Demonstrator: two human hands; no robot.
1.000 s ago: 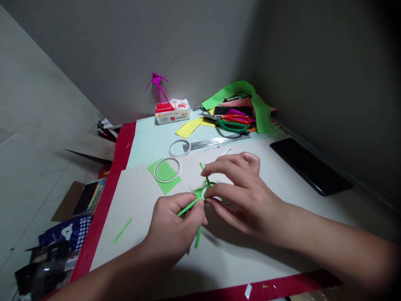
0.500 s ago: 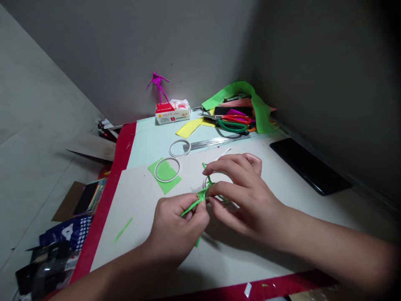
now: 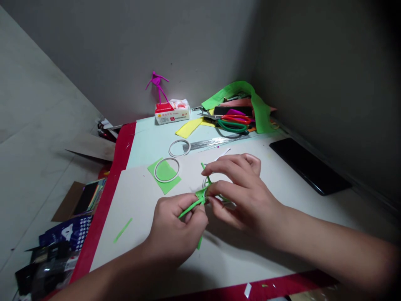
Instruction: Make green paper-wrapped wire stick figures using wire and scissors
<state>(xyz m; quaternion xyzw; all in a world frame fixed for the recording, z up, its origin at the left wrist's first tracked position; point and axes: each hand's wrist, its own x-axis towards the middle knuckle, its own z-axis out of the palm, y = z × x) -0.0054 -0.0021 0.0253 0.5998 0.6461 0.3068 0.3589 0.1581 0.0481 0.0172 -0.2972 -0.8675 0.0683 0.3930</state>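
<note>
A small green paper-wrapped figure (image 3: 190,207) with thin limbs is held between both hands above the board. My left hand (image 3: 178,225) is closed on its near side, thumb and fingers pinching it. Against its middle press the thumb and index finger of my right hand (image 3: 241,194), also closed in a pinch. One thin green limb rises by the right fingertips, and another green end hangs below the left hand. The fingers hide much of the middle. Behind the right hand, a white tape ring (image 3: 205,181) is partly covered.
Left of the hands, a tape ring (image 3: 167,181) lies on a green paper square (image 3: 166,171), with another ring (image 3: 179,154) behind it. Thin wires (image 3: 213,143), scissors (image 3: 233,126) and coloured paper lie farther back. A purple figure (image 3: 157,81) stands on a tissue pack (image 3: 172,115). A black phone (image 3: 308,165) rests right.
Both hands keep their grip on the green figure. The left hand and the figure have shifted very slightly left; the rest looks the same.
</note>
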